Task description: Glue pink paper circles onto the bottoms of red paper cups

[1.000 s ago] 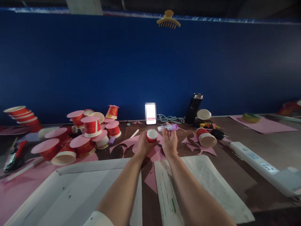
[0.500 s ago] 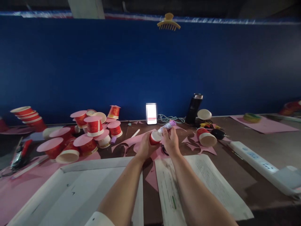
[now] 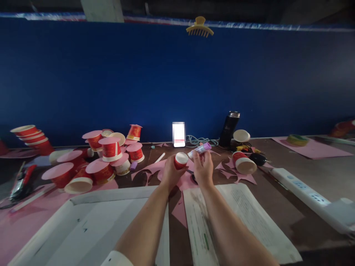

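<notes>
My left hand is wrapped round a red paper cup, its white end facing up towards me. In my right hand is a glue stick with a clear barrel and a purple end, tilted beside the cup and apart from its white end. Pink paper scraps lie under and around both hands. A dark ring-like piece, perhaps a scissor handle, is partly hidden behind my right wrist. A purple cap lies on the table to the left.
Red cups with pink paper discs are heaped at left, near stacked cups. A white tray and printed sheets lie in front. To the right are a cup, a black flask and a power strip.
The glue stick has moved off the cup's white end, slightly right, and lies flatter in my right hand. The cup is a little higher and more of its end shows.
</notes>
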`<state>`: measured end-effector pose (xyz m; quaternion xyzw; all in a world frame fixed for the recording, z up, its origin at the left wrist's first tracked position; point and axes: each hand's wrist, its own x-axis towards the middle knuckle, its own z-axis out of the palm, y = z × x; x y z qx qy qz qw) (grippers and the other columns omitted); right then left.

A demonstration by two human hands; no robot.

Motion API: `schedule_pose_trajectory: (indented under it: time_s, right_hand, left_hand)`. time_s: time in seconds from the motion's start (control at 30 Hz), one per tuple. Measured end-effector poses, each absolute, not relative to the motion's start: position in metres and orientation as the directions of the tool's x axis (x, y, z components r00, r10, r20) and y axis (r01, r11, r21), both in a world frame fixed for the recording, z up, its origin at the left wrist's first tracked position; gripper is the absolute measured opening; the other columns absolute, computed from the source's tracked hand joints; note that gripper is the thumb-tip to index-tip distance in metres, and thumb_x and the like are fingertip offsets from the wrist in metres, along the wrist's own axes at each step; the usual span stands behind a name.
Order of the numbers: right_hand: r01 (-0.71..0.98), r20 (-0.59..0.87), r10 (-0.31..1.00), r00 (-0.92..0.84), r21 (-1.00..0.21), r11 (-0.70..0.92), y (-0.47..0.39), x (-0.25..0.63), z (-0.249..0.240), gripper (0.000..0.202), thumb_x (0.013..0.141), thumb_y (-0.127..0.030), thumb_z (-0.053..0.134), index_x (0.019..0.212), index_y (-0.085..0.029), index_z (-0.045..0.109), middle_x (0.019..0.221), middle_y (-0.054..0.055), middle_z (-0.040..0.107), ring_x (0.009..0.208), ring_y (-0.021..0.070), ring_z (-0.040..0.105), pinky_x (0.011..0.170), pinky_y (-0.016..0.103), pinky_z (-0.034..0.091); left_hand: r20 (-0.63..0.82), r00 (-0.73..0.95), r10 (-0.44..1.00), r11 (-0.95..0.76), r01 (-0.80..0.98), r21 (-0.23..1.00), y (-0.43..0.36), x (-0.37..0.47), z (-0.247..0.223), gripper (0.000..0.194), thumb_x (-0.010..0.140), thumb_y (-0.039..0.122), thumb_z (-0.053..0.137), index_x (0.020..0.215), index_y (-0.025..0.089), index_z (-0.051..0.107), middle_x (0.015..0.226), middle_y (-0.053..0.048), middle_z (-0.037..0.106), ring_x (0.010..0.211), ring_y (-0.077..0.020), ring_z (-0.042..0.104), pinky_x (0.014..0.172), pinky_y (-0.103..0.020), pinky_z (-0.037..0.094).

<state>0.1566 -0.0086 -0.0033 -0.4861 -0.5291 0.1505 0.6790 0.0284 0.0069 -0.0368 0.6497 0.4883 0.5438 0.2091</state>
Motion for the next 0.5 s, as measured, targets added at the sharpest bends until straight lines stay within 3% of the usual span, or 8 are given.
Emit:
schedule_pose_trajectory:
  time_s: [0.1, 0.27, 0.5]
  right_hand:
    - [0.354, 0.652, 0.699, 0.294, -0.753, 0.554, -0.017, 0.148, 0.001, 0.042, 0.086, -0.041, 0.056, 0.122, -0.021, 0.056, 0.105, 0.007, 0.068, 0.089, 0.0206, 0.065, 0.083, 0.034, 0.049]
    - [0.429, 0.666, 0.709, 0.231, -0.724, 0.540, -0.019, 0.143, -0.004, 0.031, 0.086, -0.042, 0.057, 0.110, -0.022, 0.061, 0.099, 0.006, 0.069, 0.088, 0.0221, 0.065, 0.084, 0.037, 0.049]
    - [0.469, 0.634, 0.756, 0.163, -0.724, 0.506, -0.021, 0.141, -0.006, 0.028, 0.086, -0.042, 0.056, 0.106, -0.022, 0.061, 0.094, 0.005, 0.069, 0.088, 0.0229, 0.064, 0.084, 0.038, 0.049]
  left_hand:
    - [0.600, -0.046, 0.799, -0.501, 0.501, 0.705, 0.008, 0.028, -0.038, 0.047, 0.066, 0.019, 0.071, 0.110, 0.019, 0.054, 0.106, -0.009, 0.061, 0.102, -0.0252, 0.057, 0.090, -0.041, 0.045]
    - [0.661, 0.027, 0.750, -0.533, 0.617, 0.579, 0.004, 0.029, -0.036, 0.042, 0.069, 0.013, 0.064, 0.109, 0.019, 0.053, 0.101, -0.009, 0.061, 0.097, -0.0250, 0.056, 0.088, -0.041, 0.045]
    - [0.628, 0.013, 0.778, -0.498, 0.622, 0.605, 0.003, 0.026, -0.035, 0.036, 0.070, 0.014, 0.064, 0.105, 0.016, 0.054, 0.099, -0.010, 0.059, 0.096, -0.0257, 0.056, 0.086, -0.041, 0.045]
